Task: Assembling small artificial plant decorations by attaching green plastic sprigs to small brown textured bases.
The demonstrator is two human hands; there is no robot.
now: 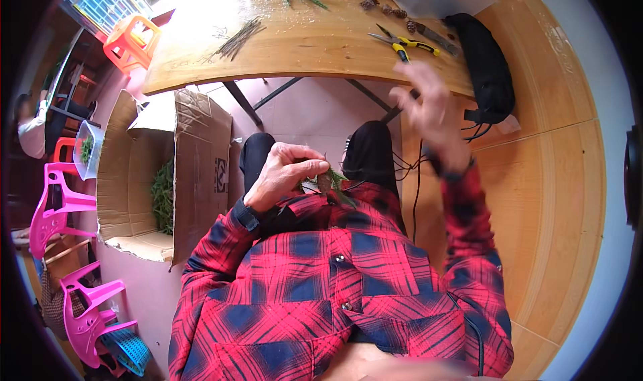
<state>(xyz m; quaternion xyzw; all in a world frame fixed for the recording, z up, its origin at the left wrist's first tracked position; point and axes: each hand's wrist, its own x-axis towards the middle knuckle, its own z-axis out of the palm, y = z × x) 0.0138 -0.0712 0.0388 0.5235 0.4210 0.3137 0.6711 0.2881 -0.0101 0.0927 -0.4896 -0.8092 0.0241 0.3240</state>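
Head view: the left hand (284, 173) pinches thumb and fingertips closed on what looks like a brown cone (324, 184), with a green sprig (340, 181) just beside it, above the lap. To the right and farther off, the blurred right hand (429, 106) has thumb and fingers parted near the table's edge, just nearer than the yellow-handled snips (404, 44); whether it holds anything, I cannot tell. On the table (301, 49), wires (240, 39) lie left, loose cones (399, 13) far right.
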